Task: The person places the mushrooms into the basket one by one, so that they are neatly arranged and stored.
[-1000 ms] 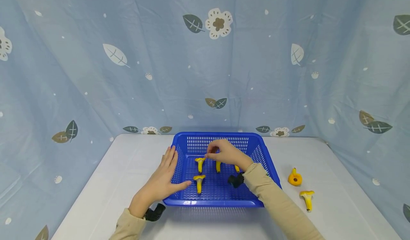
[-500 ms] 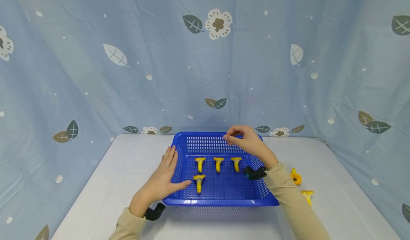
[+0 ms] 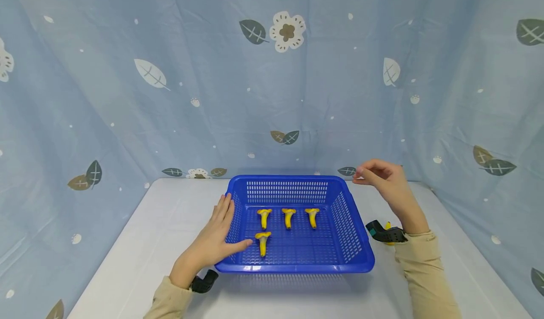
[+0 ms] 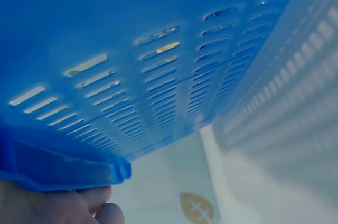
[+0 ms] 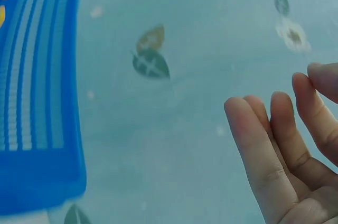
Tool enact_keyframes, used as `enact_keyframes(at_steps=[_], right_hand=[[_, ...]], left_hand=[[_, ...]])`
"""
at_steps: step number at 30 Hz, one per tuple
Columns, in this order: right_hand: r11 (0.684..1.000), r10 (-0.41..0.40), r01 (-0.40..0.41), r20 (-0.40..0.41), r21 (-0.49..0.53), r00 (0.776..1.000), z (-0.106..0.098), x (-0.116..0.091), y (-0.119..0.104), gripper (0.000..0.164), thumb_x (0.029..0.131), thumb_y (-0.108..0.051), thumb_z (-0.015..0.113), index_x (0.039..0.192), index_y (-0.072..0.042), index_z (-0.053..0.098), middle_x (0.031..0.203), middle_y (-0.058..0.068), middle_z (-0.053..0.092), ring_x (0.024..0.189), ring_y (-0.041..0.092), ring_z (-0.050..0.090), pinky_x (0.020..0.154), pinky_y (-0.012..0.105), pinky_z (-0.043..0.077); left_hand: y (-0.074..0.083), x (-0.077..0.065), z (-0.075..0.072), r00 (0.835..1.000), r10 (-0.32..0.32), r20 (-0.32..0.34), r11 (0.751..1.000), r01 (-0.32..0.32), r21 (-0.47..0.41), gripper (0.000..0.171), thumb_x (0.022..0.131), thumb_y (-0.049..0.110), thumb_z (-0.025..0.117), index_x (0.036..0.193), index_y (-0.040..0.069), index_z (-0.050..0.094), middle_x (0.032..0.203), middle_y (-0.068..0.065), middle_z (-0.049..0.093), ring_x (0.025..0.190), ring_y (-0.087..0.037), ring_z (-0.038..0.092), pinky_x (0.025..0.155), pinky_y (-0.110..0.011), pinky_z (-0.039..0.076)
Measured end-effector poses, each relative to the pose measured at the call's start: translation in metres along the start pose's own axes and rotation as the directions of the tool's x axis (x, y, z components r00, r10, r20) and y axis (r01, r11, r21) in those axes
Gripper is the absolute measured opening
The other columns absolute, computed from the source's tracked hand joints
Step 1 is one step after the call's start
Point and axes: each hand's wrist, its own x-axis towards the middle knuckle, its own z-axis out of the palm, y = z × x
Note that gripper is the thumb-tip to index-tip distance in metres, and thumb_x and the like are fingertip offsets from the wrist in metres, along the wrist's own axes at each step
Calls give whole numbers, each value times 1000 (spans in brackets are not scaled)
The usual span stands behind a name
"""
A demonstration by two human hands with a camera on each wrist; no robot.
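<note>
A blue plastic basket (image 3: 293, 269) with slotted walls stands on the white table. Inside it lie yellow chanterelle mushrooms: a back row with a left one (image 3: 264, 218), a middle one (image 3: 288, 218) and a right one (image 3: 312, 217), plus another mushroom (image 3: 263, 244) in front at the left. My left hand (image 3: 212, 238) rests on the basket's left rim, fingers straight and thumb reaching inward. Past the right wall my right hand (image 3: 391, 186) is raised over the table, fingers loosely bent and nothing in them; the right wrist view shows the fingers (image 5: 259, 150) bare.
Right of the basket, a yellow mushroom (image 3: 388, 225) is mostly hidden behind the black wrist camera (image 3: 384, 233). The right sleeve (image 3: 427, 271) covers part of the table there. A blue patterned curtain (image 3: 272, 97) hangs behind the table (image 3: 170, 205).
My right hand has moved from over the mushrooms up and right, out past the basket's wall. It uncovers the back row and hides the mushrooms on the table. My left hand stays put.
</note>
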Motion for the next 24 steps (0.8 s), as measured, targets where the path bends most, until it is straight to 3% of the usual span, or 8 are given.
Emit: enact_keyframes(at_steps=[3,6,13,20,24], right_hand=[[998,-26,28,-41,58,999,-18,-13,11,17,94,-5,55,97,11,61,88,16,62,83,23,66,76,34,55],[995,3,7,-97,97,995,-34,-26,26,17,93,-3,55,95,13,59,85,16,61,79,25,64,73,33,55],[983,180,-180,-198,17,963,-62,-63,71,23,95,-13,56,96,9,61,84,9,63,75,21,63,68,25,55],[956,289,-275,-185,98,939,-85,-96,106,21,96,-15,54,101,2,65,90,0,66,77,14,65,70,23,55],[923,369,-382,-170,-54,914,-97,-108,117,32,96,-25,53,110,2,62,96,-4,66,82,15,64,72,24,54]], left_hand=[[0,0,0,1000,7,3,1000,-7,1,111,79,72,52,149,-2,8,157,-16,-6,142,-28,-12,110,-56,13],[0,1,0,1000,13,5,1000,-13,4,111,79,71,52,149,-3,8,156,-16,-6,142,-27,-13,110,-57,13],[0,1,0,1000,19,5,1000,-19,-3,111,79,70,54,149,-3,8,156,-16,-7,142,-26,-13,111,-56,12],[2,1,-1,1000,10,12,1000,-10,-6,111,79,71,53,149,-2,7,157,-15,-7,142,-25,-14,112,-55,11],[1,0,-1,1000,10,8,1000,-10,-5,111,79,70,53,149,-3,7,157,-15,-7,142,-25,-14,112,-55,11]])
